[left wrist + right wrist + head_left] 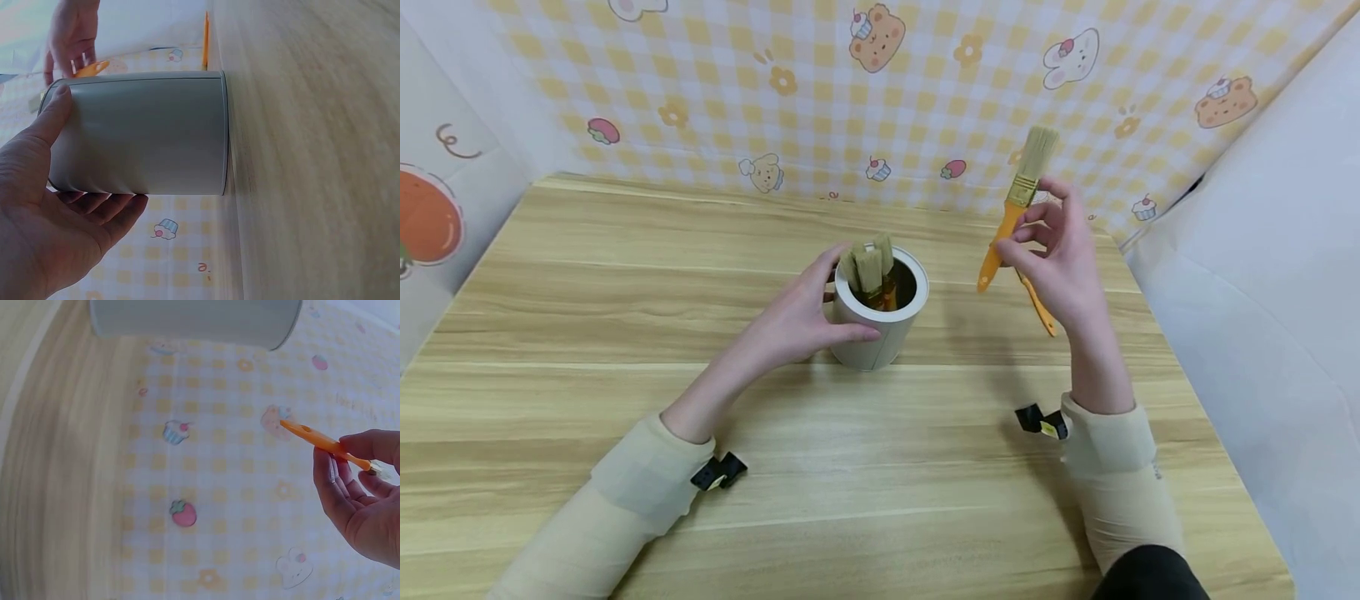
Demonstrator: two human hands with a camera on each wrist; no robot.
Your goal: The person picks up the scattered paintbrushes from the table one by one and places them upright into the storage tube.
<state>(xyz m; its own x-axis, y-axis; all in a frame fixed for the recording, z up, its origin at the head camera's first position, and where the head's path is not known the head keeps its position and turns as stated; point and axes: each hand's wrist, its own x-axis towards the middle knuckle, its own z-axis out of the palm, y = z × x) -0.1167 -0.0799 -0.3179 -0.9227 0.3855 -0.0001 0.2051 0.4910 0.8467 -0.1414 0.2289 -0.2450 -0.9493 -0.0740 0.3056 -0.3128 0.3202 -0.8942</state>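
Note:
A pale grey cylindrical holder [874,337] stands upright on the wooden table, with several bristle-up paintbrushes [869,271] inside it. My left hand [808,312] grips the holder near its rim, thumb on the near side and fingers round the far side; the left wrist view shows the same hold on the holder [137,134]. Up to the right of the holder, my right hand [1056,250] pinches the orange handle of a paintbrush [1006,229], bristles pointing up. In the right wrist view the handle end of that paintbrush [312,436] points toward the holder.
Another orange-handled brush [1037,307] lies on the table [850,467] below my right hand, its upper part hidden behind the fingers. Behind the table hangs a yellow checked cloth [820,108] with cartoon prints. A white sheet [1262,275] borders the right side.

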